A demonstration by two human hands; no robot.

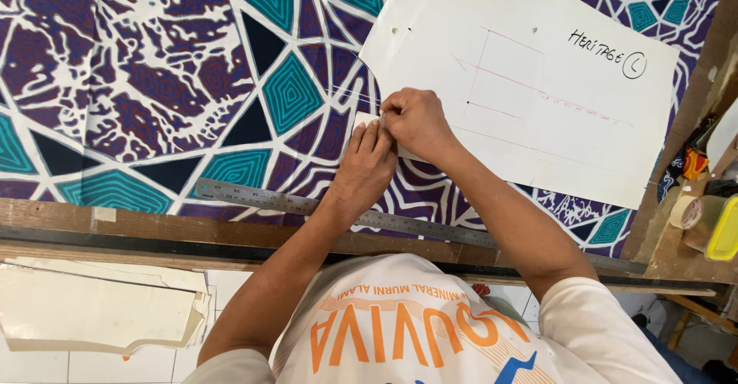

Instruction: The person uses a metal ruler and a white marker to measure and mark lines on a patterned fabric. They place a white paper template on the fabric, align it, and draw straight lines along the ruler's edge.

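Near the middle of the frame, both hands meet at the lower left corner of a white paper pattern piece [538,99], which lies on patterned fabric [154,84] in purple, teal and white spread over the table [115,226]. The left hand [367,165] rests flat, fingers [370,139] stretched out, pressing the corner down. The right hand [417,123] has its fingers curled tight at the paper's edge; what they pinch I cannot tell. A steel ruler [254,197] lies just below the hands, across the fabric's lower edge. A tape roll [686,212] sits at the right edge.
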